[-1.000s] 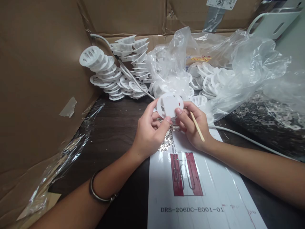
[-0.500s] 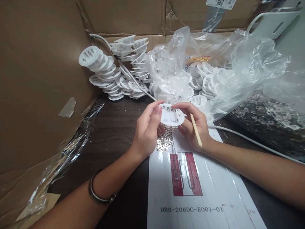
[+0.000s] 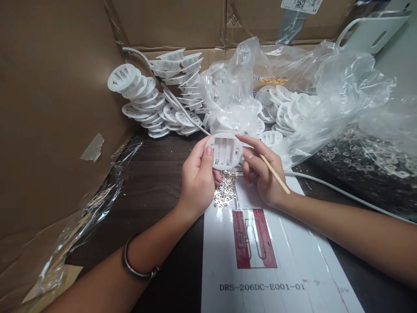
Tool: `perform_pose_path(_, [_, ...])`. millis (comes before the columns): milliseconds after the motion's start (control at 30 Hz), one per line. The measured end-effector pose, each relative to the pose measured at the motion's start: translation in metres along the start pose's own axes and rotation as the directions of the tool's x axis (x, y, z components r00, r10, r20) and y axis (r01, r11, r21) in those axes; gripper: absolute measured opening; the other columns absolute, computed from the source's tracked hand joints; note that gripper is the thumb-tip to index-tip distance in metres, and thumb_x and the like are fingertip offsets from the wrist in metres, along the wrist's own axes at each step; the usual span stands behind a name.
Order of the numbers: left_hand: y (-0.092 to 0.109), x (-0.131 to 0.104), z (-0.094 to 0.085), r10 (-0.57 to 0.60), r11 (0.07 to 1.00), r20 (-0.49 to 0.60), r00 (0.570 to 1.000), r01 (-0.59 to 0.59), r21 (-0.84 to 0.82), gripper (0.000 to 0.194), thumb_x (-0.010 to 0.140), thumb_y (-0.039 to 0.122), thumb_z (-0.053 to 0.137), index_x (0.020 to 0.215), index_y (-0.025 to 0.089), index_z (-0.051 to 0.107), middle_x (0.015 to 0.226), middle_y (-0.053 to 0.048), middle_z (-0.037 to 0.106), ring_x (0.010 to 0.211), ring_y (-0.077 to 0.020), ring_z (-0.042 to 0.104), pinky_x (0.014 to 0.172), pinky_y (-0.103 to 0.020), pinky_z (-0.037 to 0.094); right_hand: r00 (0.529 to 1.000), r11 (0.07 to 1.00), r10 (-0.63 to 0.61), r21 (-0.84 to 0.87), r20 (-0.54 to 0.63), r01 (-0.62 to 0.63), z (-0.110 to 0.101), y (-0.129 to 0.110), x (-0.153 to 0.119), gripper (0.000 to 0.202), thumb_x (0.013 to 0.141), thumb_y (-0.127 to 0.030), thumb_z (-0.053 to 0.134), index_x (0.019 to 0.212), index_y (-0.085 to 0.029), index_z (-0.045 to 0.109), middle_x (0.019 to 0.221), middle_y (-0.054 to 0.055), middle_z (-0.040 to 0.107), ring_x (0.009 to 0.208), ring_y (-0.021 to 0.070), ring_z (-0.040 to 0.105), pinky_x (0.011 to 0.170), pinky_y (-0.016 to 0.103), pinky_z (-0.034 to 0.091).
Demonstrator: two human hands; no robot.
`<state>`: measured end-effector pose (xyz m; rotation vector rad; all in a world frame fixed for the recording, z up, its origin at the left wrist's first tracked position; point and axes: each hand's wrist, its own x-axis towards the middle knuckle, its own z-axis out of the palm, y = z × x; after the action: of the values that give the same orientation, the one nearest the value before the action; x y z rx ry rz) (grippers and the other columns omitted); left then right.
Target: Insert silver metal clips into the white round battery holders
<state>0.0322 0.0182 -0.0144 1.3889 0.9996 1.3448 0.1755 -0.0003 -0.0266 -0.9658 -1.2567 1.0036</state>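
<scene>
A round white plastic battery holder point(image 3: 224, 152) with metal springs in its slots is gripped by my left hand point(image 3: 200, 174), thumb on its face at the left edge. My right hand point(image 3: 265, 171) is closed around a thin wooden stick point(image 3: 275, 174), which slants back over the hand toward the wrist. The right index finger reaches to the holder's upper right edge; whether it touches is hard to tell. Beneath the hands, small metal contact pieces point(image 3: 224, 191) lie in a pile on a white printed sheet point(image 3: 254, 300).
Stacks of similar white holders point(image 3: 143, 100) stand at the back left, more lying under clear plastic bags point(image 3: 241, 100). Many metal plates point(image 3: 368, 152) lie at the right. A white cable point(image 3: 339, 191) crosses the table. Cardboard walls point(image 3: 58, 87) rise at the left and back.
The battery holder has shifted left and tilted up, so its slots face me more. My right fingers have drawn away from its front edge, and the stick now slants more toward my wrist.
</scene>
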Motion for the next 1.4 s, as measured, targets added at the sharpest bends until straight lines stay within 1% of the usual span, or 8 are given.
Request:
perform_pose_path(167, [0.001,-0.001,-0.002,0.035,0.995,-0.008,0.999,-0.034,0.09,0.031,0.095,0.039,0.049,0.116,0.022,0.063,0.063,0.002,0.058,0.042,-0.0074,0.046,0.04,-0.02,0.04,0.999,0.999,0.024,-0.024,-0.035,-0.025,0.003,-0.003,0.002,0.024,0.086,-0.038,0.064,0.102,-0.021,0.067,0.046,-0.007,0.039,0.042,0.0078,0.037,0.043,0.024,0.03])
perform_pose_path(367, [0.002,-0.001,-0.008,0.131,0.955,0.036,0.991,-0.136,0.263,0.031,0.093,0.035,0.052,0.118,0.021,0.064,0.055,0.003,0.05,0.045,-0.0098,0.044,0.043,-0.022,0.039,0.995,0.997,0.052,-0.05,-0.081,-0.056,0.003,-0.002,0.005,0.025,0.088,-0.042,0.062,0.094,-0.019,0.069,0.053,-0.003,0.045,0.062,0.0138,0.056,0.056,0.028,0.045])
perform_pose_path(567, [0.012,0.034,-0.015,0.119,0.988,-0.192,0.974,-0.096,0.124,0.022,0.091,0.029,0.057,0.109,0.019,0.066,0.054,0.005,0.055,0.033,-0.0043,0.037,0.032,-0.021,0.033,0.999,0.999,0.043,0.012,-0.023,-0.042,0.003,-0.003,0.004,0.026,0.091,-0.043,0.058,0.101,-0.021,0.066,0.071,0.002,0.063,0.087,0.0186,0.065,0.069,0.032,0.049])
perform_pose_path(733, [0.053,0.096,-0.034,0.201,0.961,-0.389,0.899,-0.104,0.257,0.014,0.093,0.014,0.051,0.095,0.011,0.065,0.052,0.005,0.058,0.031,-0.0013,0.035,0.028,-0.017,0.03,0.996,0.997,0.077,0.024,0.035,-0.078,0.004,-0.003,0.003,0.024,0.092,-0.043,0.056,0.098,-0.022,0.066,0.104,0.007,0.07,0.082,0.0161,0.065,0.05,0.025,0.041])
perform_pose_path(933, [0.101,0.162,-0.065,0.224,0.925,-0.694,0.684,0.074,0.372,0.03,0.088,-0.003,0.028,0.105,0.01,0.049,0.069,0.006,0.054,0.06,-0.0035,0.062,0.037,-0.007,0.033,0.996,0.998,0.063,0.016,0.057,-0.064,0.004,-0.004,0.003,0.022,0.091,-0.04,0.056,0.095,-0.021,0.066,0.099,0.005,0.071,0.079,0.0148,0.064,0.05,0.024,0.041])
perform_pose_path(1067, [0.093,0.168,-0.071,0.246,0.89,-0.68,0.691,0.117,0.44,0.015,0.086,0.001,0.042,0.09,0.016,0.041,0.071,0.005,0.05,0.06,-0.005,0.06,0.03,-0.015,0.03,0.996,0.998,0.052,-0.021,0.067,-0.051,0.004,-0.005,0.003,0.02,0.093,-0.035,0.055,0.094,-0.02,0.068,0.096,0.004,0.072,0.083,0.0146,0.065,0.066,0.028,0.049])
perform_pose_path(1200, [0.08,0.177,-0.071,0.217,0.905,-0.751,0.623,0.161,0.395,0.04,0.076,-0.011,0.053,0.076,0.02,0.03,0.071,0.006,0.044,0.071,-0.0001,0.057,0.041,-0.01,0.035,0.997,1.0,-0.007,-0.012,0.074,0.008,0.003,-0.003,0.003,0.016,0.093,-0.03,0.055,0.094,-0.02,0.067,0.095,0.003,0.072,0.088,0.0141,0.065,0.081,0.031,0.049])
perform_pose_path(1400, [0.078,0.206,-0.083,0.093,0.938,-0.824,0.559,0.228,0.26,0.044,0.088,-0.009,0.038,0.069,0.024,0.016,0.076,0.008,0.041,0.05,0.0045,0.046,0.04,-0.012,0.032,0.995,1.0,-0.009,-0.015,0.099,0.01,0.003,0.0,0.002,0.018,0.093,-0.034,0.056,0.095,-0.02,0.067,0.095,0.005,0.071,0.095,0.0175,0.065,0.082,0.034,0.05])
